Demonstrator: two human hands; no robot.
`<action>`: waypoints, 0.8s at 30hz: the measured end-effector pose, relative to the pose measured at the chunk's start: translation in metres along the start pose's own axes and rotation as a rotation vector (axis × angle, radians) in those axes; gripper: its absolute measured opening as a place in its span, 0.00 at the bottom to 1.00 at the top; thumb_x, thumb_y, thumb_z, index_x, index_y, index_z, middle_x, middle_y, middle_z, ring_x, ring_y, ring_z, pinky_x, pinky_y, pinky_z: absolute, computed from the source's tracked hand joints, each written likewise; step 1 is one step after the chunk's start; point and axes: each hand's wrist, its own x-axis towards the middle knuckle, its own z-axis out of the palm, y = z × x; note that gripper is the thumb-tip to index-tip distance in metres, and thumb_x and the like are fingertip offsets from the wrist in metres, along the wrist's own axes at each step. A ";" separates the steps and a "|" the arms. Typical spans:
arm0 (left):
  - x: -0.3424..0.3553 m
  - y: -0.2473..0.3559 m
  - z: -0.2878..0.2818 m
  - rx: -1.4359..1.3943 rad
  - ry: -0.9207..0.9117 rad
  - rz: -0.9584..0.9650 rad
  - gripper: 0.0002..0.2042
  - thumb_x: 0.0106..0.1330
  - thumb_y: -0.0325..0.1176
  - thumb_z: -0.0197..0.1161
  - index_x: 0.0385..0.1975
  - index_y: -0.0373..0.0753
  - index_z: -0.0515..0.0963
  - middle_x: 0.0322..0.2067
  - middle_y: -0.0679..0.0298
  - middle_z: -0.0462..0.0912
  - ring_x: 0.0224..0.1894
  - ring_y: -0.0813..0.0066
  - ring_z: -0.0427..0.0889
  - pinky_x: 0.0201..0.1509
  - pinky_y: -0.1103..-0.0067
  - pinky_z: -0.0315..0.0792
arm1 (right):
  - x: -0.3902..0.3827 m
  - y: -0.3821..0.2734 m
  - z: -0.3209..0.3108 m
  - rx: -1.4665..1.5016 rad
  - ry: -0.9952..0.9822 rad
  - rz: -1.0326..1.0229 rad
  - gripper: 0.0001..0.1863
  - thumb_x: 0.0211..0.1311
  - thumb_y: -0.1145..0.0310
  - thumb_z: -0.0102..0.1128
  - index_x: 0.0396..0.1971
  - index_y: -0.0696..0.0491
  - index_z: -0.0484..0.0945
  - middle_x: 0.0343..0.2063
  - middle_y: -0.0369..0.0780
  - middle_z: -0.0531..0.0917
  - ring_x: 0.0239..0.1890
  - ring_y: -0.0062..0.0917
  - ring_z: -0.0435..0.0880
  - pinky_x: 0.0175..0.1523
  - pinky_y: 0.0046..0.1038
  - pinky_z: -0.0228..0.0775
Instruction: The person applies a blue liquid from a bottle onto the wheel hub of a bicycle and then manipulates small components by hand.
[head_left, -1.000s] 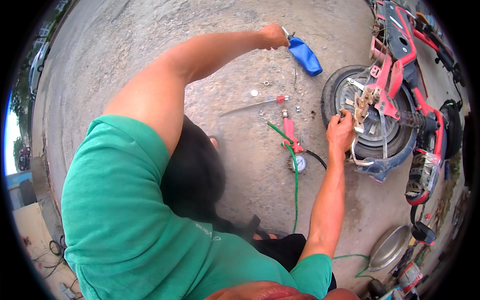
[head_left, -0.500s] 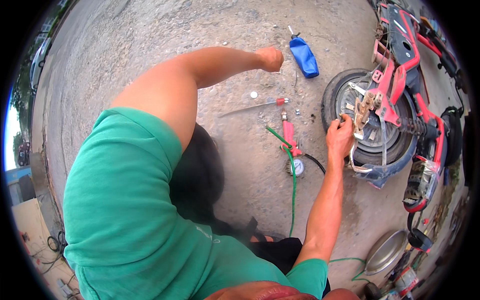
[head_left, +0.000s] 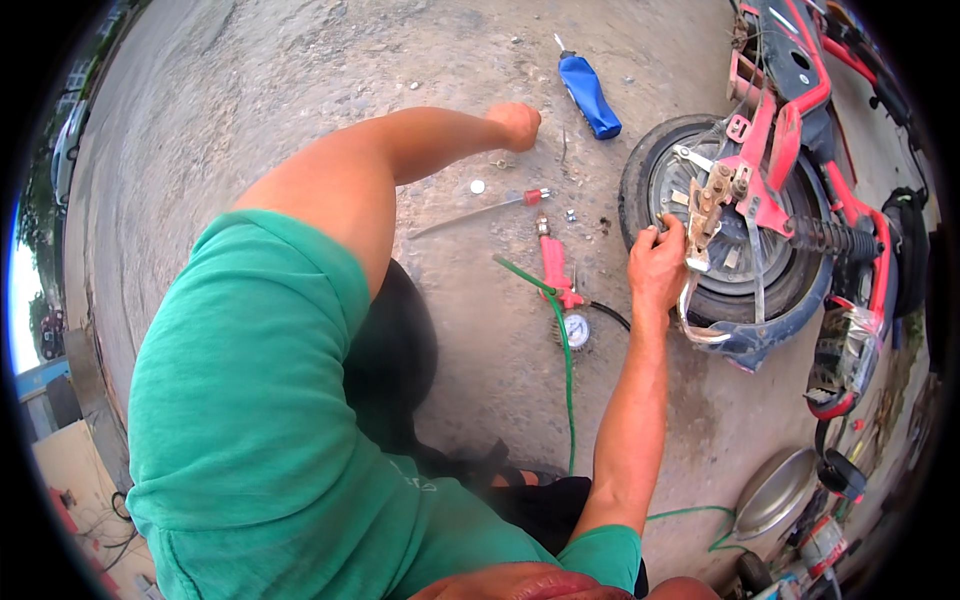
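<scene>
My left hand [head_left: 517, 126] is a closed fist over the ground, its arm stretched ahead; whatever it may hold is hidden. A blue squeeze bottle [head_left: 590, 97] with a thin nozzle lies beyond it to the right. At the wheel [head_left: 648, 165] of a red motorbike [head_left: 770, 180], my right hand [head_left: 656, 262] is closed, fingers pinched close to the rim. What sits in that pinch is too small to make out. Between my hands lie a red tyre inflator gun [head_left: 553, 262] with a round gauge [head_left: 575, 330] and a long thin tool with a red end [head_left: 536, 197].
A green hose [head_left: 570, 400] runs from the inflator gun towards me. A small white disc [head_left: 477, 187] and bits of metal [head_left: 571, 215] lie on the rough ground. At the lower right a metal basin [head_left: 775, 490] stands near assorted items.
My view has shifted, so the ground items and motorbike appear farther left and slightly higher. My left fist is a little farther from the blue bottle; my right hand stays at the wheel.
</scene>
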 end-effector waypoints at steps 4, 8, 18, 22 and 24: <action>0.002 -0.001 -0.002 -0.032 0.001 0.042 0.14 0.59 0.35 0.58 0.42 0.36 0.81 0.43 0.51 0.83 0.50 0.52 0.81 0.51 0.62 0.75 | 0.000 -0.008 -0.003 -0.024 -0.016 0.040 0.18 0.62 0.66 0.53 0.50 0.56 0.74 0.32 0.48 0.83 0.36 0.44 0.83 0.43 0.41 0.73; -0.001 0.007 -0.018 -0.092 0.001 0.135 0.14 0.57 0.36 0.59 0.41 0.36 0.80 0.42 0.53 0.84 0.49 0.52 0.80 0.51 0.62 0.75 | 0.000 -0.010 -0.001 -0.050 -0.004 0.075 0.18 0.60 0.64 0.55 0.49 0.52 0.77 0.35 0.43 0.83 0.40 0.41 0.82 0.46 0.41 0.73; -0.057 0.073 -0.064 -0.938 -0.290 0.337 0.07 0.61 0.31 0.63 0.35 0.35 0.79 0.31 0.62 0.84 0.33 0.77 0.84 0.37 0.79 0.78 | 0.001 -0.008 0.000 -0.061 -0.003 0.083 0.20 0.59 0.63 0.56 0.50 0.52 0.77 0.35 0.43 0.83 0.41 0.41 0.82 0.48 0.41 0.72; -0.072 0.098 -0.068 -1.120 -0.384 0.370 0.07 0.64 0.32 0.63 0.35 0.36 0.79 0.31 0.64 0.83 0.34 0.77 0.84 0.36 0.80 0.77 | 0.002 -0.001 0.002 -0.048 -0.002 0.051 0.21 0.59 0.63 0.57 0.51 0.54 0.76 0.35 0.44 0.83 0.40 0.42 0.82 0.48 0.41 0.72; -0.072 0.106 -0.066 -1.164 -0.419 0.374 0.09 0.64 0.35 0.66 0.35 0.36 0.79 0.30 0.65 0.81 0.31 0.78 0.81 0.34 0.81 0.75 | 0.001 -0.003 0.000 -0.020 -0.004 0.061 0.21 0.59 0.63 0.57 0.52 0.54 0.76 0.34 0.44 0.83 0.40 0.42 0.83 0.48 0.41 0.72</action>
